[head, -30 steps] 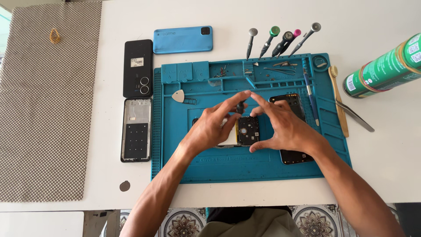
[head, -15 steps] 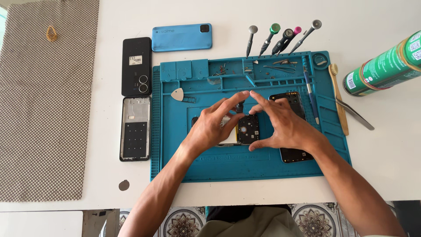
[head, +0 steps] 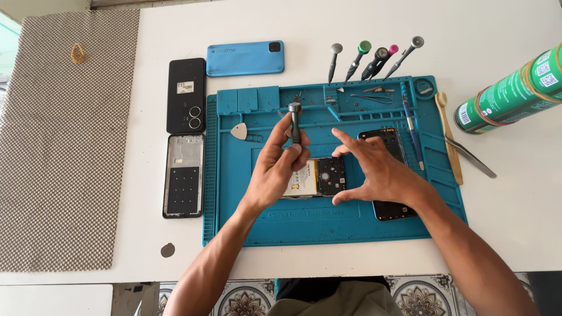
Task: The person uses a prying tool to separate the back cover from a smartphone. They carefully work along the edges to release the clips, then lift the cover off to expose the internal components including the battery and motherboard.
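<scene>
screwdriver [head: 295, 122] now raised in left hand [head: 275, 169]

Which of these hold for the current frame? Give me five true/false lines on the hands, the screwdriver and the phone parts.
1. The left hand holds a screwdriver upright. True.
2. The right hand grips the screwdriver too. False: its fingers are spread beside the opened phone.
3. The opened phone lies on the blue mat. True.
4. The blue phone cover lies on the mat. False: it is on the white table, above the mat.
5. The green can stands left of the mat. False: it lies to the right.
</scene>
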